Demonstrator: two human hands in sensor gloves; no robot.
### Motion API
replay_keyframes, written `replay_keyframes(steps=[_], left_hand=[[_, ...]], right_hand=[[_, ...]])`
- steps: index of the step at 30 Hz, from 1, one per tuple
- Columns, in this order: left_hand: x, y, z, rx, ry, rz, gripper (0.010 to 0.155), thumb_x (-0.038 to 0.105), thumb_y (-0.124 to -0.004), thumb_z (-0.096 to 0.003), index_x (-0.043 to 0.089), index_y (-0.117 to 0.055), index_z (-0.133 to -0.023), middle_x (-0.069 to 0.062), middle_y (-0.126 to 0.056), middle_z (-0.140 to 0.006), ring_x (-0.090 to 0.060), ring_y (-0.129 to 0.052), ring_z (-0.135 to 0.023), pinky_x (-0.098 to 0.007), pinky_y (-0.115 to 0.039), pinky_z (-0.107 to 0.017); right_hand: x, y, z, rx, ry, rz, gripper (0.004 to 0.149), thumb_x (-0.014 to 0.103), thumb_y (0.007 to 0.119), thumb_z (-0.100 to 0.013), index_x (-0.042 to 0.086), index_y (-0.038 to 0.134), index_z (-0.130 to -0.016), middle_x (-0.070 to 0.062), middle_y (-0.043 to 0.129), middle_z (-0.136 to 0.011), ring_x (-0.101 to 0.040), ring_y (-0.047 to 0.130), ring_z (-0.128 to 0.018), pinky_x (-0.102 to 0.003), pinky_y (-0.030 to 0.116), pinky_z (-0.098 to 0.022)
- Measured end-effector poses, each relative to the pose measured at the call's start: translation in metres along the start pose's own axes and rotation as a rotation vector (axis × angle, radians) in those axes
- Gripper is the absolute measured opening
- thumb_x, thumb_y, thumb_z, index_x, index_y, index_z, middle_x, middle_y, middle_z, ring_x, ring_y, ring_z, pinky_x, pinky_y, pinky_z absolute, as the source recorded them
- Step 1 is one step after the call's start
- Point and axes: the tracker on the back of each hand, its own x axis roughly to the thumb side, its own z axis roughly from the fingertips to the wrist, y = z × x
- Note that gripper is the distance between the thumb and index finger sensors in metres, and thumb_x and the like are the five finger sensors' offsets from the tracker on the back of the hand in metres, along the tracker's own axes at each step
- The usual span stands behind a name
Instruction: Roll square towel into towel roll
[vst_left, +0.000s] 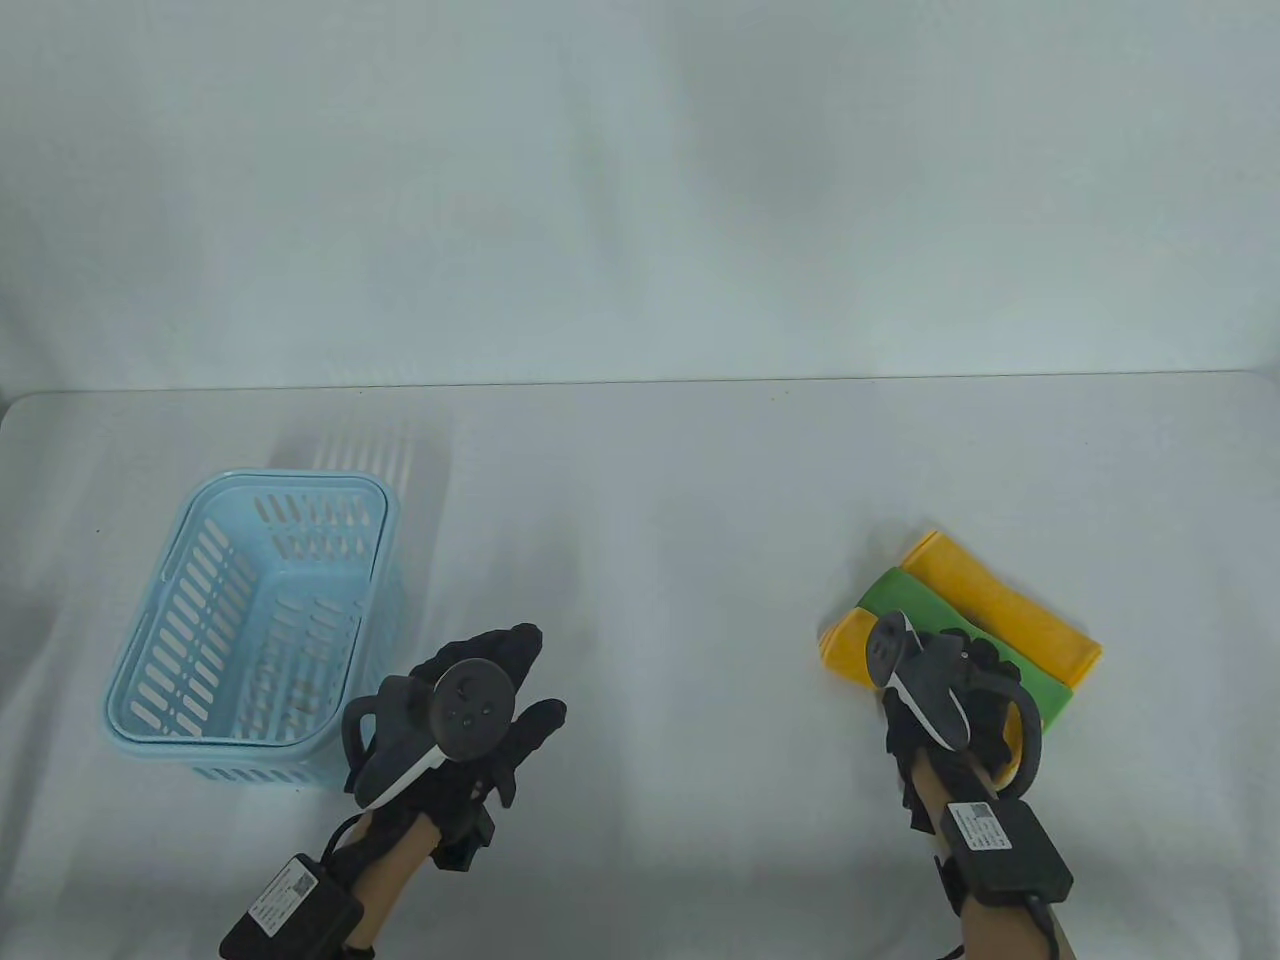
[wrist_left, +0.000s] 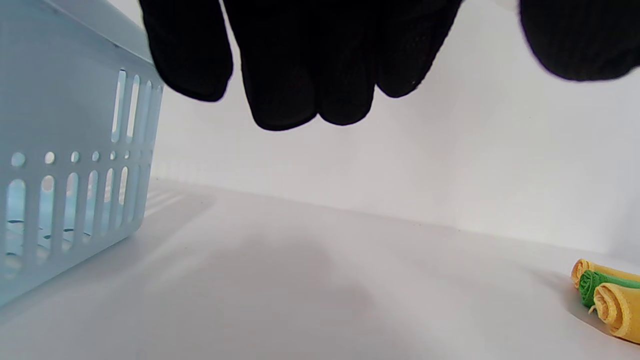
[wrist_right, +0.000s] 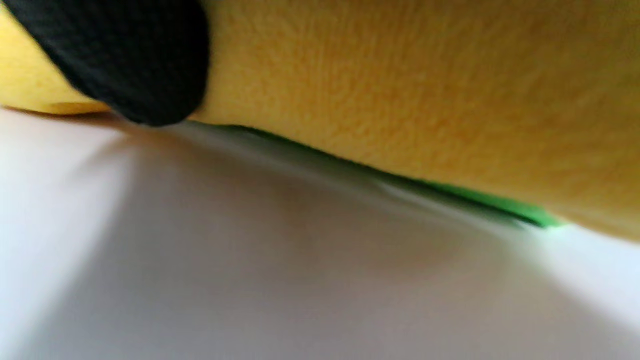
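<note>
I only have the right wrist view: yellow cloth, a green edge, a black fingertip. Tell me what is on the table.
Observer: Three rolled towels lie side by side: yellow towel roll, green towel roll, and nearest yellow roll under the right hand.
Operator: Report the left hand.
Observer: The left hand holds nothing, fingers straight, beside a blue basket.
Operator: Check the basket.
Observer: No towel shows inside it.

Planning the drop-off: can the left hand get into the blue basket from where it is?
Probably yes: the left hand hovers open beside the basket, whose top is open, with nothing between them.
</note>
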Motion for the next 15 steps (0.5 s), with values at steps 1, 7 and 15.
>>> replay_keyframes(steps=[1, 7, 15], left_hand=[[0.0002, 0.0001, 0.0000, -0.002, 0.001, -0.001, 0.079, 0.063, -0.074, -0.0330, 0.030, -0.062, -0.104, 0.002, -0.075, -0.104, -0.030, -0.083, -0.094, -0.055, -0.068, -0.070], [0.0002, -0.0010, 0.0004, -0.014, 0.006, -0.006, 0.079, 0.063, -0.074, -0.0330, 0.030, -0.062, -0.104, 0.001, -0.075, -0.104, -0.030, -0.083, -0.093, -0.055, -0.068, -0.070], [0.0006, -0.0021, 0.0001, -0.023, 0.005, -0.008, 0.079, 0.063, -0.074, -0.0331, 0.030, -0.062, -0.104, 0.001, -0.075, -0.104, -0.030, -0.083, -0.093, -0.055, -0.068, -0.069]], right_hand=[[0.0001, 0.0013, -0.0001, 0.004, -0.002, 0.002, 0.068, 0.053, 0.088, -0.025, 0.033, 0.066, -0.086, 0.006, 0.070, -0.089, -0.027, 0.072, -0.084, -0.054, 0.057, -0.070], [0.0004, 0.0059, -0.0010, 0.019, 0.009, 0.008, 0.069, 0.055, 0.085, -0.026, 0.037, 0.064, -0.089, 0.006, 0.066, -0.092, -0.026, 0.068, -0.087, -0.054, 0.055, -0.070], [0.0001, 0.0066, 0.0009, 0.032, 0.021, 0.005, 0.075, 0.055, 0.084, -0.027, 0.034, 0.056, -0.093, 0.006, 0.062, -0.095, -0.027, 0.065, -0.089, -0.055, 0.054, -0.071]])
